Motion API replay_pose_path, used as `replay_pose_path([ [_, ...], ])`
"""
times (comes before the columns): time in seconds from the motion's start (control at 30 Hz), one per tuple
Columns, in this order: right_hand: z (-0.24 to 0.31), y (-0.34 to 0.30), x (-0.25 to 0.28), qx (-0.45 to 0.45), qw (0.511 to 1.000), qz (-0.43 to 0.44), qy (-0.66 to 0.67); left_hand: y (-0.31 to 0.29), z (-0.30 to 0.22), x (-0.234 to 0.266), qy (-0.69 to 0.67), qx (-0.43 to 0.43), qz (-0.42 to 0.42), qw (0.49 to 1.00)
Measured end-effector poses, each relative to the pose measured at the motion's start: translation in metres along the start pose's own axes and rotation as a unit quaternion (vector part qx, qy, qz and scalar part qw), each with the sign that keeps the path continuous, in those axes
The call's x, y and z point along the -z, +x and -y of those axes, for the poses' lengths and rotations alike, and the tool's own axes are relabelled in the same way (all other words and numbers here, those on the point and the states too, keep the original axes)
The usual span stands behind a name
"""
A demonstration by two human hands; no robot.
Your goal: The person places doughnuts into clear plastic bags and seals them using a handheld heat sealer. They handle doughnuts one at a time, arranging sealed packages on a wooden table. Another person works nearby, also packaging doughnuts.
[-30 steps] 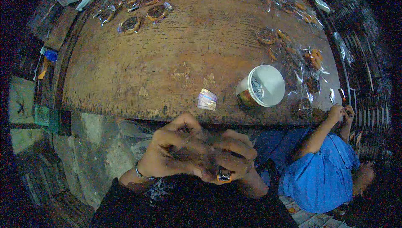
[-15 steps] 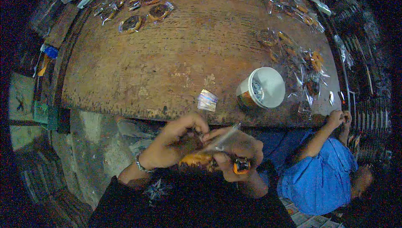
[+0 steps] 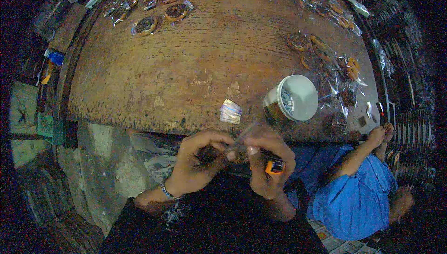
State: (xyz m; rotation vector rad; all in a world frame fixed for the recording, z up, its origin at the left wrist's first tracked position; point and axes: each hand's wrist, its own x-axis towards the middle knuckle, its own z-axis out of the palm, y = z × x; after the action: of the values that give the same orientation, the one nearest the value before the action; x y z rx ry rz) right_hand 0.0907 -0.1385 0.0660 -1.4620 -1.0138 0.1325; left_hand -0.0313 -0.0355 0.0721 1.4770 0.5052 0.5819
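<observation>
My left hand (image 3: 198,161) is closed in a pinch on a clear plastic bag (image 3: 245,133) just over the near edge of the table. Facing it, my right hand (image 3: 271,158) pinches the bag's other side with thumb and forefinger. Tucked in that same palm is a small orange-and-black tool (image 3: 274,167), its kind not clear. What the bag contains is mostly hidden behind my fingers. A small stack of printed paper labels (image 3: 230,112) lies on the table just beyond my hands.
On the wooden table (image 3: 186,63), a white bucket (image 3: 300,98) with small packets inside stands right of the labels. Bagged round baked goods (image 3: 145,24) lie far left, more (image 3: 347,67) along the right. A co-worker in blue (image 3: 358,193) sits at right.
Both my hands have moved slightly up toward the table edge and closer together on the bag. The yellow-orange contents seen below my hands are now hidden. The co-worker's hands have shifted a little.
</observation>
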Motion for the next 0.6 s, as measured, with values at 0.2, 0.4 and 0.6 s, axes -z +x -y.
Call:
replay_pose_path([
  [0.2,0.009,0.017,0.002,-0.017,0.994,0.104,-0.029,0.011,-0.003,0.014,0.139,-0.135,0.038,0.98],
  [0.4,-0.004,0.01,0.001,-0.111,0.987,0.119,0.002,0.007,0.018,-0.002,0.06,-0.031,-0.064,0.996],
  [0.6,-0.047,-0.008,-0.02,-0.023,0.985,0.117,-0.121,0.018,0.039,0.005,0.003,0.058,-0.133,0.989],
])
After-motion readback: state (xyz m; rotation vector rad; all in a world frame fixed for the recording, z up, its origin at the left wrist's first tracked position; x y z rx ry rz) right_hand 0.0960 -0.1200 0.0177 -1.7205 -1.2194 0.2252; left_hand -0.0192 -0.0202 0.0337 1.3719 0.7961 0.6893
